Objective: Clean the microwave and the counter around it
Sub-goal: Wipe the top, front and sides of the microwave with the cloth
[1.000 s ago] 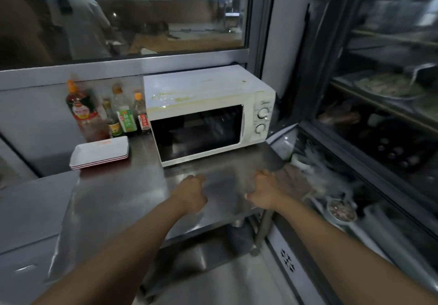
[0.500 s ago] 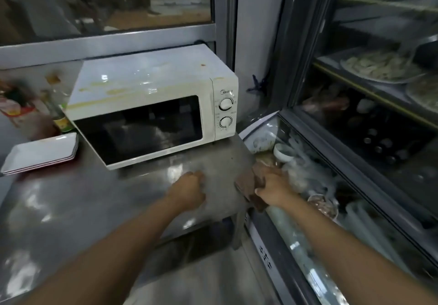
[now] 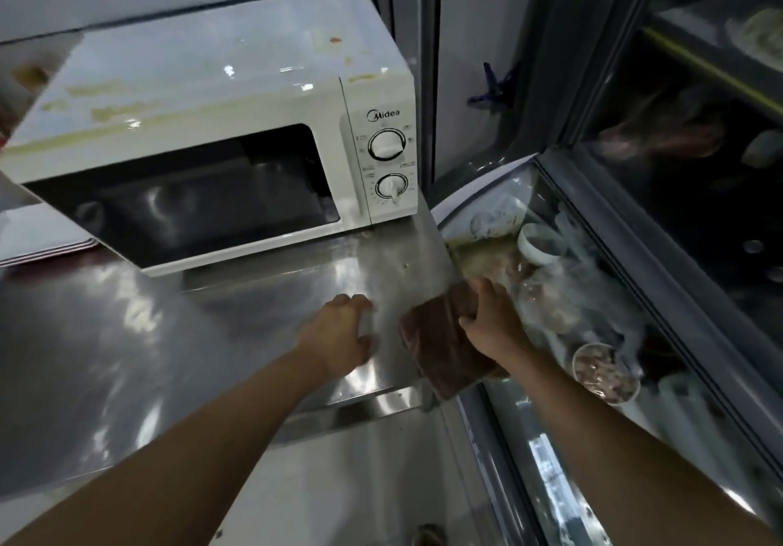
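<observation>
A glass case stands on the right. Inside it sit a small white cup and a round bowl of food. A stack of white trays lies at the far left. A blue hook sticks to the wall.

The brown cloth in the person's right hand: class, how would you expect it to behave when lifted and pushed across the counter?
The brown cloth probably hangs floppy: it folds and droops below the right hand. It looks light, since one hand's grip carries it. Pushed, it should slide easily on the shiny steel counter.
</observation>
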### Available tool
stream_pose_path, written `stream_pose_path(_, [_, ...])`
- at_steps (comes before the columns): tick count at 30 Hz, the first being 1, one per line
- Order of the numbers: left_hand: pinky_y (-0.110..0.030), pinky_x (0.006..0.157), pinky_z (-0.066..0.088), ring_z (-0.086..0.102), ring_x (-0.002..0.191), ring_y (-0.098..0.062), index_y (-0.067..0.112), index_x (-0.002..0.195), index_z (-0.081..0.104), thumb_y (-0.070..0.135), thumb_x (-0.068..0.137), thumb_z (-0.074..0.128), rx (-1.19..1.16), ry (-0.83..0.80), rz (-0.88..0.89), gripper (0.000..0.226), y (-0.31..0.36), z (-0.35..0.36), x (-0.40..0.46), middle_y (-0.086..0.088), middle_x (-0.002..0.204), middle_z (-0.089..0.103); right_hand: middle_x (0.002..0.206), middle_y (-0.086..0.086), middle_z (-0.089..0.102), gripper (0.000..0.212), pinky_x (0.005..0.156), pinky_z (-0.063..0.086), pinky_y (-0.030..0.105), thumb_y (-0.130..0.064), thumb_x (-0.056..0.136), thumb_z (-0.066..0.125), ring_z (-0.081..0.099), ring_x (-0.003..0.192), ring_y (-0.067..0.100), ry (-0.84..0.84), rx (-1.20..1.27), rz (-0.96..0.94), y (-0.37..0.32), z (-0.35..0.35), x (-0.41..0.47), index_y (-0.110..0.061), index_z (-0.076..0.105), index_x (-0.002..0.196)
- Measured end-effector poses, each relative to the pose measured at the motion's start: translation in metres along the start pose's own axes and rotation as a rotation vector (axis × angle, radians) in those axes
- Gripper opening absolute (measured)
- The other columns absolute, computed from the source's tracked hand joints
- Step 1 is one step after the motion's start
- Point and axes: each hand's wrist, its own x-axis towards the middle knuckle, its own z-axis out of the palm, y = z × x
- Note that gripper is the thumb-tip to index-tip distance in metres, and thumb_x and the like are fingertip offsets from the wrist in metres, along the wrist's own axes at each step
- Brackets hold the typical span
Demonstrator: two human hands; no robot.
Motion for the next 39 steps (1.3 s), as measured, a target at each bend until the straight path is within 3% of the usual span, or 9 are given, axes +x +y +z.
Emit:
stream_pose_path(12, [-0.031,0.092,0.044,0.052,0.115,-0.024,0.016,0.131,0.046,0.022,0.085,0.061,-0.064,-0.011,0.038,0.048,-0.008,0.006,0.008,-0.008,0.128,0.049,0.138,0.015,0.043,0.057,0.107,0.035,0.036,-0.011,0.088,0.058,0.041,0.129,0.031,0.006,-0.041,0.073,0.005,0.015,0.009,-0.01,0.032,0.14])
stream_pose_path(18, [-0.035,0.099,0.043,0.049,0.119,-0.024,0.019,0.132,0.045,0.022,0.085,0.062,-0.074,-0.016,0.051,0.05,-0.011,0.005,0.004,-0.007,0.13,0.048,0.123,0.018,0.053,0.029,0.093,0.041,0.037,-0.015,0.091,0.053,0.05,0.116,0.034,0.087,-0.223,0.054,0.004,0.01,0.001,-0.003,0.05,0.117])
stream_pose_path(22, [-0.033,0.098,0.042,0.05,0.118,-0.026,0.016,0.131,0.046,0.021,0.084,0.063,-0.13,0.01,0.074,0.049,-0.011,-0.005,-0.003,-0.01,0.129,0.049,0.114,0.018,0.055,0.02,0.086,0.04,0.033,-0.014,0.09,0.055,0.052,0.109,0.032,0.071,-0.139,-0.03,-0.014,-0.006,-0.014,-0.002,0.053,0.105])
stream_pose_path(24, [-0.031,0.095,0.042,0.052,0.115,-0.026,0.015,0.13,0.047,0.019,0.084,0.064,-0.158,0.026,0.085,0.05,-0.01,-0.015,-0.007,-0.011,0.128,0.051,0.096,0.012,0.058,0.004,0.076,0.037,0.029,-0.008,0.087,0.056,0.055,0.096,0.027,0.032,-0.026,-0.077,-0.028,-0.019,-0.022,-0.006,0.054,0.089])
stream_pose_path(26, [-0.027,0.091,0.041,0.054,0.113,-0.024,0.016,0.129,0.048,0.019,0.082,0.067,-0.198,0.036,0.096,0.051,-0.01,-0.027,-0.013,-0.01,0.127,0.053,0.074,0.0,0.053,0.023,0.069,0.034,0.027,-0.001,0.084,0.056,0.052,0.078,0.02,0.011,0.094,-0.128,-0.047,-0.035,-0.032,-0.017,0.047,0.07])
stream_pose_path(30, [-0.019,0.084,0.036,0.053,0.115,-0.021,0.018,0.134,0.043,0.023,0.079,0.073,-0.27,0.029,0.119,0.063,-0.013,-0.059,-0.025,-0.007,0.129,0.053,0.083,-0.002,0.059,0.025,0.076,0.042,0.028,-0.003,0.087,0.058,0.055,0.083,0.015,-0.073,0.278,-0.167,-0.093,-0.061,-0.052,-0.024,0.051,0.076])
stream_pose_path(34, [-0.022,0.089,0.04,0.051,0.117,-0.021,0.017,0.143,0.03,0.021,0.072,0.079,-0.475,0.098,0.129,0.086,-0.018,-0.097,-0.043,-0.005,0.127,0.05,0.08,0.0,0.059,0.027,0.073,0.043,0.029,0.005,0.087,0.055,0.056,0.083,0.016,-0.135,0.413,-0.282,-0.145,-0.084,-0.071,-0.02,0.051,0.076])
stream_pose_path(36, [-0.023,0.087,0.045,0.056,0.106,-0.017,0.014,0.145,0.025,0.016,0.072,0.079,-0.661,0.086,0.112,0.091,-0.024,-0.116,-0.052,-0.004,0.119,0.054,0.079,-0.001,0.059,0.027,0.069,0.045,0.024,0.008,0.086,0.053,0.056,0.078,0.013,-0.155,0.484,-0.328,-0.169,-0.09,-0.081,-0.018,0.053,0.08])
stream_pose_path(39, [-0.015,0.064,0.051,0.064,0.086,-0.008,0.012,0.134,0.043,0.009,0.079,0.073,-1.072,-0.072,0.1,0.062,-0.037,-0.144,-0.068,-0.001,0.104,0.063,0.089,0.006,0.061,0.021,0.07,0.048,0.02,0.011,0.088,0.049,0.058,0.082,0.013,-0.162,0.62,-0.376,-0.204,-0.096,-0.092,-0.003,0.056,0.101])
